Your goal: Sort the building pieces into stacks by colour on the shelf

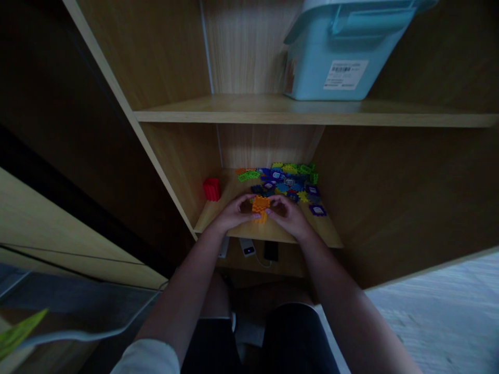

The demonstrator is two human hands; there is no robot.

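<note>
Both of my hands meet over the front part of a wooden shelf [222, 221]. Between them is a small orange block [261, 205] built of toothed, interlocking plastic pieces. My left hand [237, 212] grips its left side with thumb and fingers, while my right hand [289, 214] pinches it from the right. A red block of similar pieces [211, 189] stands apart, left of my left hand. Behind the hands, many loose toothed pieces [288, 182] in blue, purple, yellow and green lie spread over the shelf; my hands partly cover the nearest ones.
A light blue lidded bin [339, 57] with a white label sits on the shelf above. Upright cabinet walls bound the space on both sides. On the lower level lie a white device [247, 247] with a cable and a black box-like item [271, 251].
</note>
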